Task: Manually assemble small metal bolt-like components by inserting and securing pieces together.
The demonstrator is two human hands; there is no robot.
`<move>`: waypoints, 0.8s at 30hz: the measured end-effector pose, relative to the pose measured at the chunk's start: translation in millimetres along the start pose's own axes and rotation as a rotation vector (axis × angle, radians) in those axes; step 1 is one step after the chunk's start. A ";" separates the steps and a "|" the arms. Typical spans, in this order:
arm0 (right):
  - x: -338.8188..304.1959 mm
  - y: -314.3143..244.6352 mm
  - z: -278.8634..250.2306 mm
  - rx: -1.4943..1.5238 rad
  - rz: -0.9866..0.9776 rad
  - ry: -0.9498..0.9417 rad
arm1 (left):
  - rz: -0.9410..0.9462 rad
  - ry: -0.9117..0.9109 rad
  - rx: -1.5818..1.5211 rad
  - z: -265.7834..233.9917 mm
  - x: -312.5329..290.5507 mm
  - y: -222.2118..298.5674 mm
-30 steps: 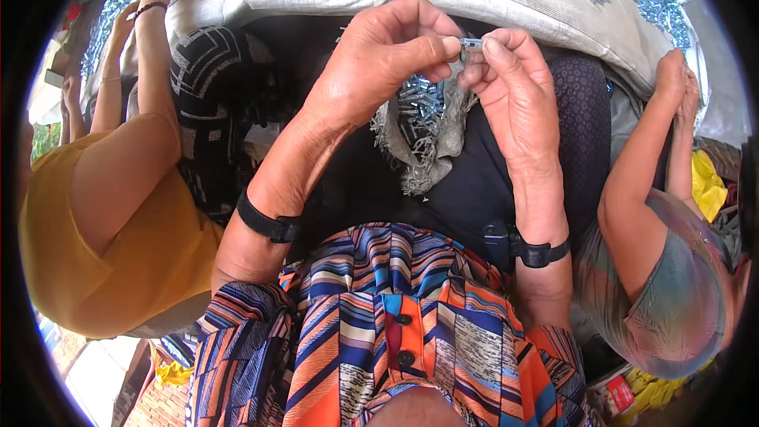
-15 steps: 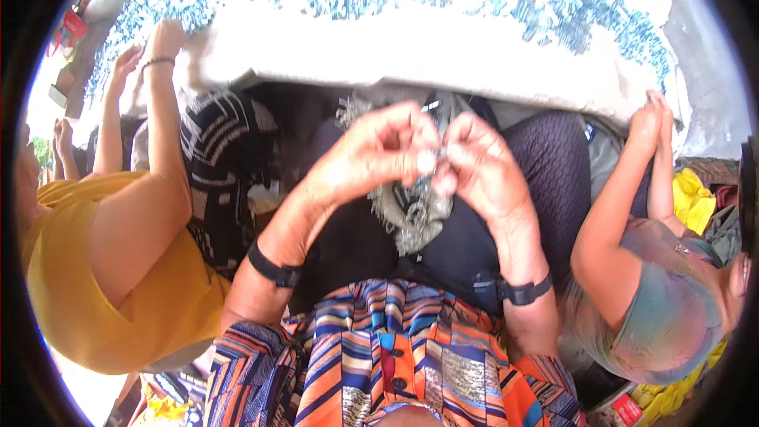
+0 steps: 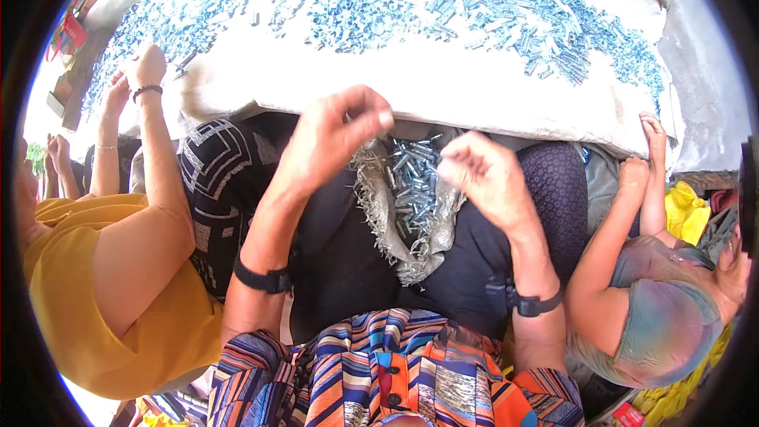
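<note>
My left hand (image 3: 338,136) is raised near the cloth's edge, thumb and forefinger brought together. Whatever is between them is too small to make out. Lower and to the right, my right hand (image 3: 492,182) is beside the lap bag, its fingers curled and slightly blurred. Anything in those fingers is hidden. On my lap lies a frayed grey woven bag (image 3: 382,217), its mouth spread wide. Inside it are many small shiny metal tube-like pieces (image 3: 413,178). The two hands are apart, one on either side of the bag.
A large white cloth (image 3: 332,79) covers the surface ahead, heaped with small bluish metal pieces (image 3: 356,12). A person in a yellow top (image 3: 118,285) sits at my left. Another in a multicoloured top (image 3: 656,324) sits at my right. Both have hands at the cloth's edge.
My hands, together at the fingertips before, have separated. The left moved up and left, the right slightly down. The bag's mouth and the pieces inside now show. The head view has shifted slightly.
</note>
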State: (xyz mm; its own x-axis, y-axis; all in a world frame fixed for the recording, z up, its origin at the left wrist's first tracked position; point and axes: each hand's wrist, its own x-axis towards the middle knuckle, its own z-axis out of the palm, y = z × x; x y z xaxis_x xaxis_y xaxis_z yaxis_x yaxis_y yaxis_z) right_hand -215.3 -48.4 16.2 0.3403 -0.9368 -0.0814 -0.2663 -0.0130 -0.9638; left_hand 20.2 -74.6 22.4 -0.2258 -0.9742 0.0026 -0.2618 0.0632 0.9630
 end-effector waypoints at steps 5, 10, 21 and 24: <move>64.2 -12.5 -20.4 -0.380 -0.183 0.286 | 0.318 0.390 0.516 2.7 63.4 -12.6; 131.3 -18.0 -44.4 -0.714 -0.430 0.339 | 0.342 0.385 0.804 12.0 98.2 -32.3; 181.5 10.3 -49.1 -0.863 -0.527 0.177 | 0.298 0.298 0.975 21.3 128.7 -27.1; 171.5 8.5 -51.5 -0.773 -0.488 0.198 | 0.282 0.288 1.003 20.3 131.5 -24.8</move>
State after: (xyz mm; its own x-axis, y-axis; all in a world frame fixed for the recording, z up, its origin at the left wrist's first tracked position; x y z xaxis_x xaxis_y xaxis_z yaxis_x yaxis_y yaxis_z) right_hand -205.6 -227.2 7.1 0.4320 -0.8078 0.4010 -0.6843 -0.5833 -0.4377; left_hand -22.1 -199.9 -6.7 -0.2034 -0.9026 0.3795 -0.9133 0.3146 0.2587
